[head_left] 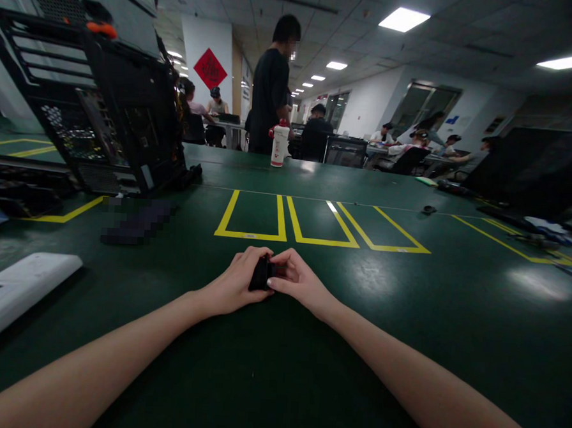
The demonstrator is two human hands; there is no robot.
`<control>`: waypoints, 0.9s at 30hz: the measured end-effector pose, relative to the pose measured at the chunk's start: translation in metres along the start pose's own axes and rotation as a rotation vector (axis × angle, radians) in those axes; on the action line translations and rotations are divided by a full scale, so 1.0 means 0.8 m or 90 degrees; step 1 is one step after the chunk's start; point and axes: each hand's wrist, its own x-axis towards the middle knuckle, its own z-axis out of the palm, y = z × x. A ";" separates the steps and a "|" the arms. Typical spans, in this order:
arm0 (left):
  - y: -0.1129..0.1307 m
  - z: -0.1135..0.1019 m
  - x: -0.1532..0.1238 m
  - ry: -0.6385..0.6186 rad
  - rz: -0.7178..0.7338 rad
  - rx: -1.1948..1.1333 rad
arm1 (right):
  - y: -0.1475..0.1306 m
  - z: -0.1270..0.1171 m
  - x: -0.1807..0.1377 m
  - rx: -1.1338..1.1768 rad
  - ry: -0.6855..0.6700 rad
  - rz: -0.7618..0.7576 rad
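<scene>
Between my two hands is a small black object (260, 274), rounded and thick, perhaps a lens; its kind is not plain from here. My left hand (239, 277) wraps round its left side, with the thumb low and the fingers over the top. From the right, my right hand (296, 277) pinches its end between thumb and fingers. Both hands are just above or on the green table (268, 366), near the yellow tape outlines; I cannot tell if the object touches the surface. A small black round piece (429, 210) lies farther off to the right.
An open computer case (123, 116) stands at the left. Nearer me lie a dark blurred item (139, 222) and a white power strip-like box (23, 296). A white bottle (279, 144) stands at the far edge, a person (270, 92) behind it. A dark monitor (537, 170) is at right.
</scene>
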 end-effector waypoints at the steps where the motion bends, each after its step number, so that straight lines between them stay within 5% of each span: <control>1: 0.000 0.000 0.000 0.000 -0.001 0.001 | -0.001 0.000 0.000 -0.004 0.005 -0.001; 27: -0.002 0.001 0.001 0.005 0.001 -0.007 | 0.006 0.000 0.003 -0.031 0.043 0.007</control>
